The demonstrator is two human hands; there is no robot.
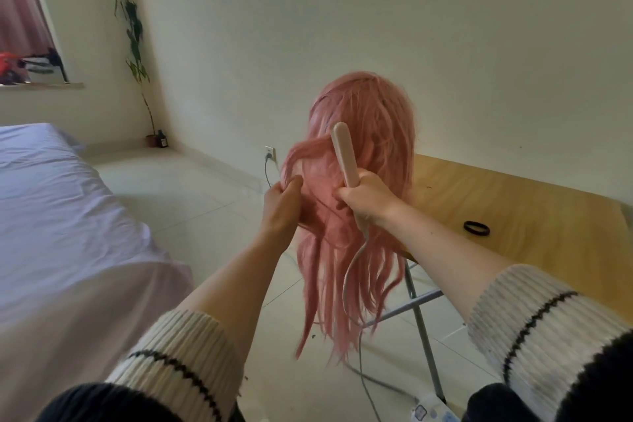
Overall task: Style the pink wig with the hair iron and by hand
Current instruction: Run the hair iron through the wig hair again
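Fingers of right hand (pixel 366 202) clamping hair iron (pixel 345 156); left hand (pixel 282 204) pinching pink wig (pixel 359 161) lock. Advising: keeping lock taut, iron gliding slowly.

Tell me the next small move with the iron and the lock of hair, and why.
Probably draw the hair iron slowly down the lock. The right hand grips its handle with the iron high against the pink wig, and the left hand holds that lock out to the side.
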